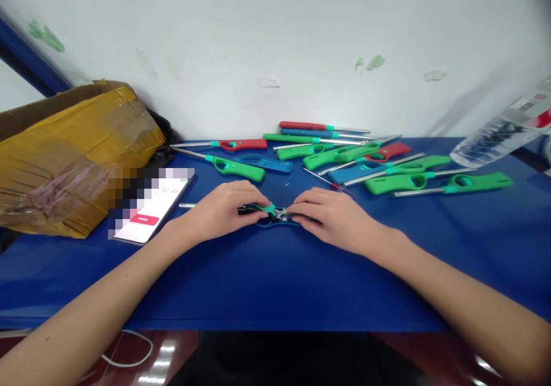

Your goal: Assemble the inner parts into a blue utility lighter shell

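Between my hands, flat on the blue table, lies an opened gas lighter (275,221) with a blue half-shell, its inner parts exposed. My left hand (230,208) pinches its left part near the green trigger (269,208); the metal tube (186,205) sticks out to the left past my wrist. My right hand (329,217) is closed on the dark inner part at the right end, fingertips by small whitish pieces in the middle. Just behind lies a loose blue shell half (271,163). A thin screwdriver (329,182) with a reddish collar rests behind my right hand.
Several long-necked lighters, green (396,183), red (247,144) and blue (344,171), lie along the back by the white wall. At left stand a taped cardboard box (77,156) and a phone (150,211) showing a timer. A plastic bottle (495,136) leans in at right.
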`<control>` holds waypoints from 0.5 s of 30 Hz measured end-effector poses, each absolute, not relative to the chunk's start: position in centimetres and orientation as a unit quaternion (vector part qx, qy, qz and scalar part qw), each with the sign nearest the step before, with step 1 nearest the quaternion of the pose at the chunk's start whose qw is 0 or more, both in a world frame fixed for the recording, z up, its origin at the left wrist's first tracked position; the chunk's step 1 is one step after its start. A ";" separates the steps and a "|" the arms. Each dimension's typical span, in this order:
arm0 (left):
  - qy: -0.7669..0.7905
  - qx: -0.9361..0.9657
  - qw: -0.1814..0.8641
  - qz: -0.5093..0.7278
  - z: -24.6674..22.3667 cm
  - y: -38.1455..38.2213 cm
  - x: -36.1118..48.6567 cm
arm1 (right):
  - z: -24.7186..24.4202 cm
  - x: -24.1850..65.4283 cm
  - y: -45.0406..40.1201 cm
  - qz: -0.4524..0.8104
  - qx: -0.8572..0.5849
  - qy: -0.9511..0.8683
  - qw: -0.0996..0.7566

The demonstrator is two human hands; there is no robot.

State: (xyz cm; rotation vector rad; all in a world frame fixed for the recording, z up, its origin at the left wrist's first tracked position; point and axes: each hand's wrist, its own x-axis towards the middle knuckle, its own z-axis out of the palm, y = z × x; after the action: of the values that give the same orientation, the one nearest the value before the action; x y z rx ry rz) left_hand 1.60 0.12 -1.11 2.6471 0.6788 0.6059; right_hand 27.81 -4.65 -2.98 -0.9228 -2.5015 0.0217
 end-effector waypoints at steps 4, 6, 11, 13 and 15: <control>0.232 0.935 0.135 0.231 -1.2 -0.3 1.5 | -3.0 27.8 -4.7 0.012 -0.339 -0.911 0.233; 0.232 0.939 0.120 0.224 -1.1 -0.4 1.5 | -3.0 27.8 -4.7 0.013 -0.340 -0.911 0.231; 0.246 0.945 0.132 0.172 -0.8 -0.5 1.0 | -2.9 27.8 -4.7 0.013 -0.342 -0.911 0.229; 0.257 0.942 0.146 0.156 -0.7 -0.5 0.8 | -3.0 27.8 -4.7 0.013 -0.341 -0.912 0.228; 0.266 0.939 0.151 0.159 -0.7 -0.5 0.7 | -3.0 27.8 -4.7 0.014 -0.341 -0.912 0.228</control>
State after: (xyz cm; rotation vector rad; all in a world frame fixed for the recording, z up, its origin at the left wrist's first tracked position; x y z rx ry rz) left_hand 0.69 -0.49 -0.66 2.6944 0.7650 0.4564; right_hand 27.83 -4.65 -3.01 -0.9393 -2.5118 0.0398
